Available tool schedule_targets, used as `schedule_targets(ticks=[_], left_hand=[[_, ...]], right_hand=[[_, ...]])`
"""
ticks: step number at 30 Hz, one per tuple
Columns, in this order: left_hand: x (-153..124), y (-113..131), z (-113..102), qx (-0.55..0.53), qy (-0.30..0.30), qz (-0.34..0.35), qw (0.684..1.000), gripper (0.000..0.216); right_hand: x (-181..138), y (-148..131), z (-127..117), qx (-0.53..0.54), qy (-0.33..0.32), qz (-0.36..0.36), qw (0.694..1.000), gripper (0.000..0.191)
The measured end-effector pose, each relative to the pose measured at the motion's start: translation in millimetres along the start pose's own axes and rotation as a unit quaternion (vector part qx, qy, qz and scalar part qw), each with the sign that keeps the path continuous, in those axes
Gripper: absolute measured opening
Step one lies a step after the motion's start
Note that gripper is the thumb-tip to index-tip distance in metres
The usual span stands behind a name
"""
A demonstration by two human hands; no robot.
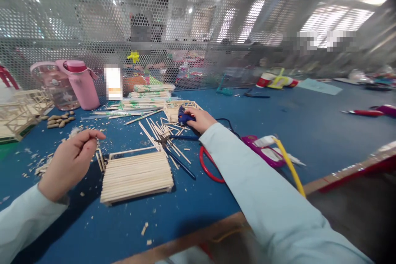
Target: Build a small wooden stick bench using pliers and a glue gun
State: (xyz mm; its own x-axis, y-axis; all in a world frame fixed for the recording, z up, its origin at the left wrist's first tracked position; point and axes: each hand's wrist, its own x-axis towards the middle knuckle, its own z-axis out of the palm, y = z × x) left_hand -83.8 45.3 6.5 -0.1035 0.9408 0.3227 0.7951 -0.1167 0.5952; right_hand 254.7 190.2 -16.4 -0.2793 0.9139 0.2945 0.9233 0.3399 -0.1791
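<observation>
The right hand (204,120) grips a blue tool (183,116); the left hand (69,161), fingers loosely parted, hovers beside a stick panel (137,176) near the bench's (192,206) front edge.

On the left of the blue table (262,126) stood a pink bottle (83,86) just beside a clear, pinkish bottle (60,90), with a small heap of brown, nut-shaped pieces (58,121) near their bases. A perforated grey screen (93,20) rose behind, a yellow shape (133,57) showing against it, and over to the right I saw a pale blue sheet (320,86) lying flat.
</observation>
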Motion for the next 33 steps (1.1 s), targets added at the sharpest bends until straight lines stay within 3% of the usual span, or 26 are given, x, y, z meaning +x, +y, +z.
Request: schedule_targets(ticks=[5,7,9,11,13,15,18,24,33], left_hand=[[-4.5,-24.6,8.8,-0.068,0.012,-0.029,0.997,0.037],[-4.6,-27.8,10.2,-0.094,0.007,-0.025,0.995,0.040],[-4.5,-29.3,11.1,-0.113,-0.009,-0.030,0.993,0.043],[-4.0,-31.1,12.5,-0.137,-0.027,-0.038,0.989,0.043],[-3.7,-33.2,13.9,-0.162,-0.039,-0.047,0.985,0.041],[-4.5,-34.3,14.4,-0.187,-0.043,-0.058,0.980,0.039],[-9.3,-31.0,12.3,-0.199,-0.029,-0.060,0.978,0.037],[-23.4,-20.4,9.0,-0.076,-0.006,0.049,0.996,0.035],[-26.7,-21.7,16.0,-0.037,-0.028,0.089,0.995,0.033]], right_hand=[[-17.6,-31.9,-23.4,-0.021,0.068,-0.004,0.997,0.037],[-30.3,-57.0,-29.7,0.034,0.150,-0.106,0.982,0.026],[-45.0,-83.8,-30.9,0.068,0.179,-0.222,0.956,0.021],[-59.9,-106.4,-28.1,0.104,0.145,-0.315,0.932,0.021],[-72.5,-121.7,-22.6,0.149,0.062,-0.363,0.918,0.034],[-81.1,-129.5,-15.9,0.163,-0.007,-0.371,0.914,0.055],[-86.5,-132.0,-7.2,0.154,-0.047,-0.348,0.924,0.073],[-85.7,-132.1,-7.9,0.152,-0.070,-0.333,0.928,0.065],[-86.3,-132.9,-7.6,0.146,-0.073,-0.319,0.934,0.066]])
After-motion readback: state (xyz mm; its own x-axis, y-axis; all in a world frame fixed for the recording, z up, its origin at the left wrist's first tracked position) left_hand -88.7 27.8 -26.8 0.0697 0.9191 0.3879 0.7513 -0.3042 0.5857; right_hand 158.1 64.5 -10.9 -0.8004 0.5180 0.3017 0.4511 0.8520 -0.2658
